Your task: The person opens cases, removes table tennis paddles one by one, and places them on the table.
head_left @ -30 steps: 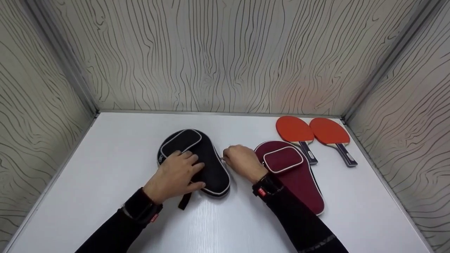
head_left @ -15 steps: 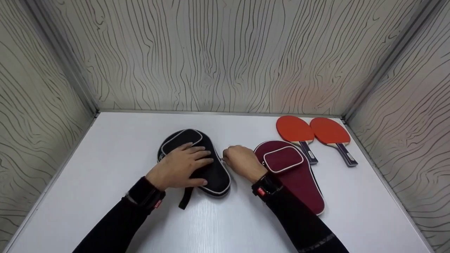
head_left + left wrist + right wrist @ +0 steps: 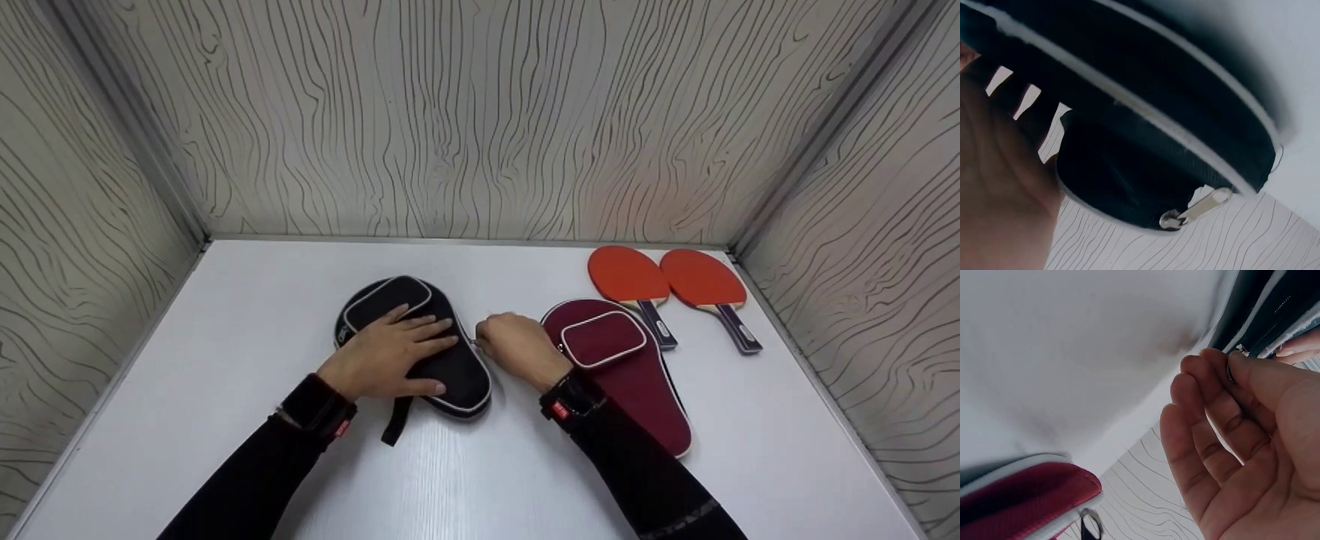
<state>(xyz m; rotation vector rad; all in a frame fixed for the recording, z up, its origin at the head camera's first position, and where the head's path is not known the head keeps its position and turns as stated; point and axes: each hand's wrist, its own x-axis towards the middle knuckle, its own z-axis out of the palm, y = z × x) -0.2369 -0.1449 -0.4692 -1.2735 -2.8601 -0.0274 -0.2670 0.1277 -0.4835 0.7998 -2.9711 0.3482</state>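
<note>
A black paddle case (image 3: 461, 379) with white piping lies on the white table, its rounded end toward the back left. My left hand (image 3: 386, 356) rests spread on top of it, fingers straight, beside the small front pocket (image 3: 390, 300). At the case's right edge my right hand (image 3: 517, 345) pinches a zipper pull (image 3: 1230, 371) between thumb and forefinger; the other fingers are loosely bent. The pull is mostly hidden by the fingers. In the left wrist view the pocket's metal zipper pull (image 3: 1202, 207) hangs from the case's pocket.
A maroon paddle case (image 3: 637, 397) lies just right of my right hand, partly under that forearm. Two red table tennis paddles (image 3: 628, 274) lie side by side at the back right. A black strap (image 3: 396, 421) sticks out below the black case. Patterned walls border the table.
My left hand has slid slightly right and flattened over the black case, its fingers reaching farther across. The right hand stays almost in place at the case's edge.
</note>
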